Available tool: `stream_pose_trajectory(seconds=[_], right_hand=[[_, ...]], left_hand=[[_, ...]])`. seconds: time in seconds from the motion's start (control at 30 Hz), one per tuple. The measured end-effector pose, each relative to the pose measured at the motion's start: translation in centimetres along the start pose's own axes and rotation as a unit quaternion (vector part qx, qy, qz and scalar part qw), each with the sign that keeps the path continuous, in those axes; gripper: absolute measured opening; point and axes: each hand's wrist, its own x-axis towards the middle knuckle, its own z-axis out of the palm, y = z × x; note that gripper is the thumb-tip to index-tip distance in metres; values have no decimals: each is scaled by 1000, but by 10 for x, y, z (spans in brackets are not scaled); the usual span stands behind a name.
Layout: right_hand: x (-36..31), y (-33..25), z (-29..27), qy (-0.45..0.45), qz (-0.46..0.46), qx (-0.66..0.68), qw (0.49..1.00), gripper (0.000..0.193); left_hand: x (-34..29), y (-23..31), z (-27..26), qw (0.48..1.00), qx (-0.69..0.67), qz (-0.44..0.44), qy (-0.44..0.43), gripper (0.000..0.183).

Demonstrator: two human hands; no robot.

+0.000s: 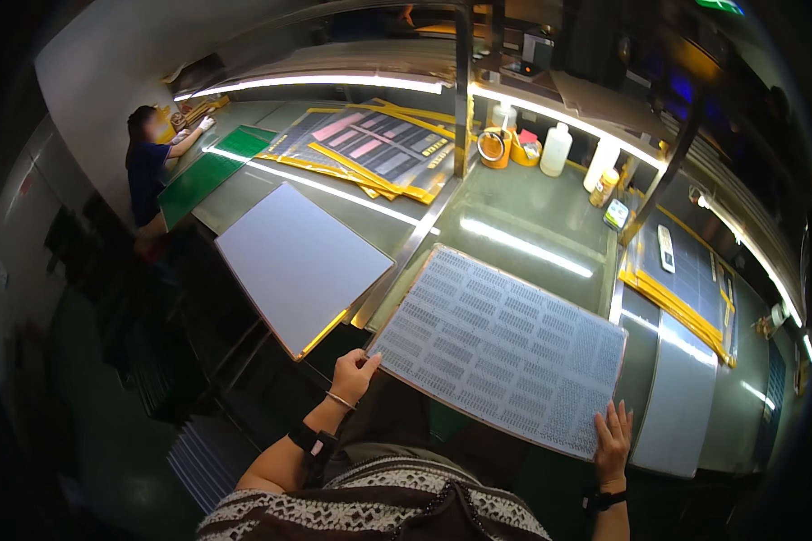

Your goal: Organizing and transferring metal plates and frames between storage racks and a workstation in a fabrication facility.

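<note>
A thin grey panel (505, 343), covered with blocks of dark repeating pattern like a circuit board panel, lies in front of me, its near edge hanging over the table's edge. My left hand (358, 371) is closed on its near left corner, with thumb and fingers pinching the rim. At the near right corner my right hand (613, 437) grips the side edge, its fingers fairly straight along the rim and the thumb on the top face. Left of it, a plain pale grey panel (302, 257) juts past the table edge.
Yellow-edged dark sheets (370, 149) are stacked at the back left; another stack (681, 270) at right carries a white remote (666, 248). Bottles (556, 149) and orange tape rolls (493, 147) stand under the lit shelf. A metal post (463, 90) rises mid-table. A person (149, 167) works at a green sheet (212, 176).
</note>
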Motion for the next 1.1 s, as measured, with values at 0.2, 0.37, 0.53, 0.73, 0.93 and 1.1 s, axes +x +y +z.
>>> stream_pose_trajectory(seconds=[0.2, 0.37, 0.53, 0.73, 0.93, 1.1], right_hand=[[98, 4, -104, 139, -59, 47, 987, 16], [184, 100, -89, 141, 241, 463, 841, 19], [163, 171, 40, -139, 411, 631, 643, 30], [147, 189, 71, -183, 487, 501, 692, 29], [205, -33, -31, -207, 307, 525, 766, 36], [251, -199, -31, -238, 151, 694, 662, 52]], left_hand=[[80, 142, -57, 972, -46, 213, -84, 28], [89, 187, -147, 862, 46, 357, 356, 37], [111, -27, -207, 906, 106, -49, 407, 48], [107, -66, -176, 904, -405, -36, 134, 22], [70, 28, -140, 868, -446, 16, 218, 20], [47, 55, -92, 808, -583, 90, -7, 38]])
